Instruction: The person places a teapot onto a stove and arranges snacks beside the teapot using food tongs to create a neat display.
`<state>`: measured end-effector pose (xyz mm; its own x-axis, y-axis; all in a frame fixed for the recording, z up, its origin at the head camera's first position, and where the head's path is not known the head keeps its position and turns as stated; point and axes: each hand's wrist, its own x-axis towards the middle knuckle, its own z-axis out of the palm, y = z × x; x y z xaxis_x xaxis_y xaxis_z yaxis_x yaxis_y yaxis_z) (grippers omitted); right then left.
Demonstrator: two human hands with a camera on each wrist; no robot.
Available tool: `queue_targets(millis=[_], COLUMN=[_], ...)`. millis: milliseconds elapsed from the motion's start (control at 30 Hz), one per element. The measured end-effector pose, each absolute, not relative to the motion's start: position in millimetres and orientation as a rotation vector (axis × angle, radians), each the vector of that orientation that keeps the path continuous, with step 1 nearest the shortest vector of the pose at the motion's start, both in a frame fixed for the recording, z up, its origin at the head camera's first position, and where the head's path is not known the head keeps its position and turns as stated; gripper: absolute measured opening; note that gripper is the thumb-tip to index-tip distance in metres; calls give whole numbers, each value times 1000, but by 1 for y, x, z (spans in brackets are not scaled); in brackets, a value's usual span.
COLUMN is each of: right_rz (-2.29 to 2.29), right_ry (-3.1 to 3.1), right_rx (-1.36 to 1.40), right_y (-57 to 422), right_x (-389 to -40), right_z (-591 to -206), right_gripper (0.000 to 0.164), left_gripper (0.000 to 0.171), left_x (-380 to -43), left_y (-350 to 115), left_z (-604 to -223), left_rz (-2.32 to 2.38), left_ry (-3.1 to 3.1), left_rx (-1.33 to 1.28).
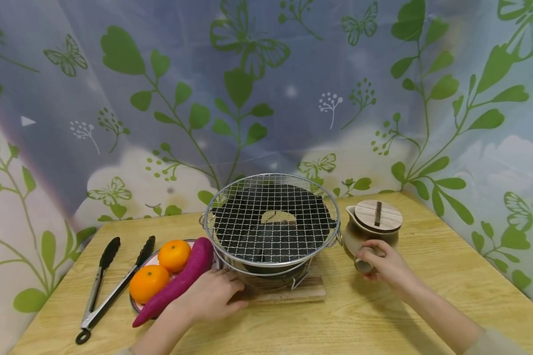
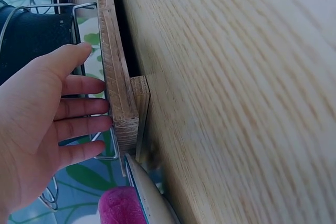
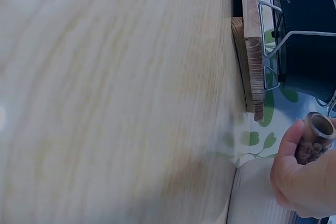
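Note:
On the right, a dark-bodied teapot (image 1: 353,236) with a spout and a flat wooden lid (image 1: 388,215) stands on the table. My right hand (image 1: 384,261) grips its hollow side handle (image 1: 362,266), thumb and fingers around the tube; the handle's open end (image 3: 322,124) shows in the right wrist view. My left hand (image 1: 215,296) is at the front left of a tabletop grill with a round wire mesh (image 1: 271,236). In the left wrist view its fingers are extended, with the fingertips right by the wire stand and the wooden base board (image 2: 118,77). Nothing is in that hand.
A plate (image 2: 149,192) left of the grill bears two oranges (image 1: 150,283) and a long purple sweet potato (image 1: 182,283), close beside my left forearm. Farther left lie spread metal tongs (image 1: 111,298) with black tips. A leaf-patterned cloth (image 1: 288,98) hangs behind the wooden table (image 1: 337,330).

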<state>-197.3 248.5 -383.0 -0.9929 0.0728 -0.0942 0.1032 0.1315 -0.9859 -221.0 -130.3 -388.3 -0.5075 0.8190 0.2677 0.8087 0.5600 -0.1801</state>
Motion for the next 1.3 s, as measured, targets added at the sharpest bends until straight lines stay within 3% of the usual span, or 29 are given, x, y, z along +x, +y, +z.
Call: queue_targets(millis=[633, 1033, 1300], right_rz=[-2090, -2139, -2055], right_ry=[2314, 2255, 2381], right_rx=[162, 51, -74], right_y=[249, 261, 272], right_x=[-188, -179, -176], right_z=[-375, -352, -328], right_gripper=[46, 19, 19], left_gripper=[25, 26, 26], left_x=[-222, -222, -222], left_y=[-132, -133, -134], left_z=[-388, -389, -390], left_rz=[-1, -2, -4], left_ry=[-2467, -2502, -2503], left_rx=[-1333, -1348, -1341])
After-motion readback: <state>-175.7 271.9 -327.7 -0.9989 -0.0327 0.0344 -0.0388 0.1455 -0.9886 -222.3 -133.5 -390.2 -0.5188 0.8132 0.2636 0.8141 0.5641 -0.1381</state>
